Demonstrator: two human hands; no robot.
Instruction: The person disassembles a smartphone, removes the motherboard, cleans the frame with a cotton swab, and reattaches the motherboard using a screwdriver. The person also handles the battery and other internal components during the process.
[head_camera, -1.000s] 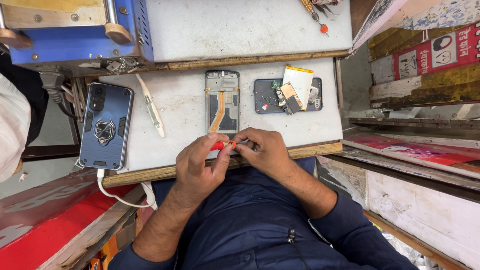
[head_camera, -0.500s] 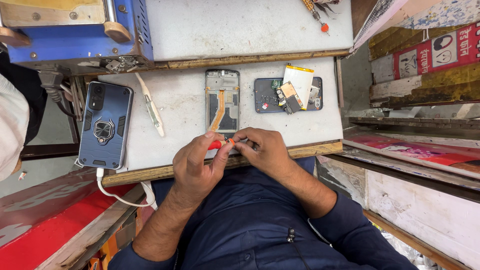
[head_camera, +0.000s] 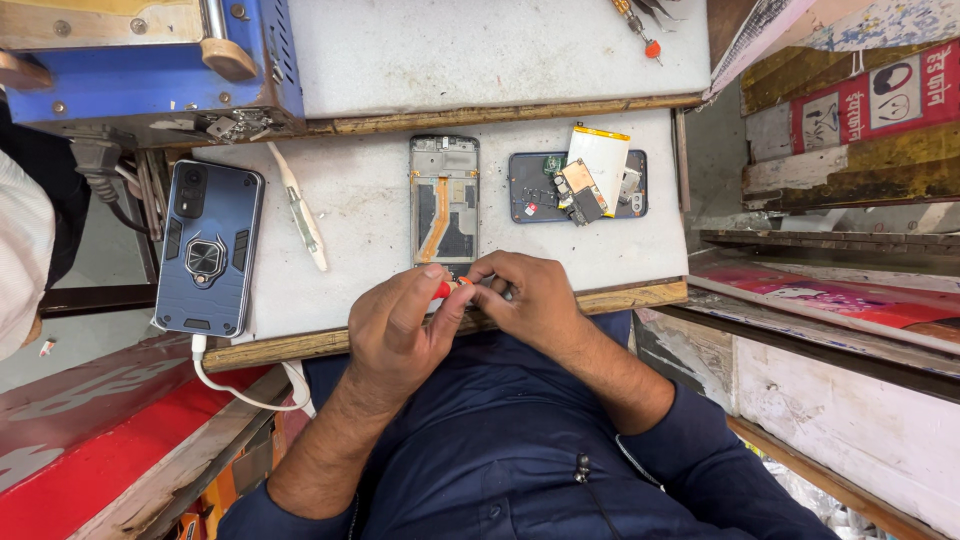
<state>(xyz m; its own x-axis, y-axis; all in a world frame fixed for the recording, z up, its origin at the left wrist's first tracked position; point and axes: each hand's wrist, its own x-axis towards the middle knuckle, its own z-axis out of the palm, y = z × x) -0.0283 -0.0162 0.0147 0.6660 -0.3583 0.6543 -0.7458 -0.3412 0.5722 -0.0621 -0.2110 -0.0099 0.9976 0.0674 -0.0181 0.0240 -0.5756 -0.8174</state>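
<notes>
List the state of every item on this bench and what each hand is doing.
Left hand: pinching a small red-tipped tool.
Right hand: fingers curled, meeting the left hand at the bench edge.
Phone frame: opened, back off, orange flex cable exposed.
Back cover: lying flat, loose boards and a battery piled on it.
Blue cased phone: face down, white cable plugged in.
White spudger: lying unused.

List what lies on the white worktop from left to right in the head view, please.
Blue phone in a ring case → white plastic pry tool → opened phone frame with an orange strip → dark back cover carrying loose parts and a white battery.
</notes>
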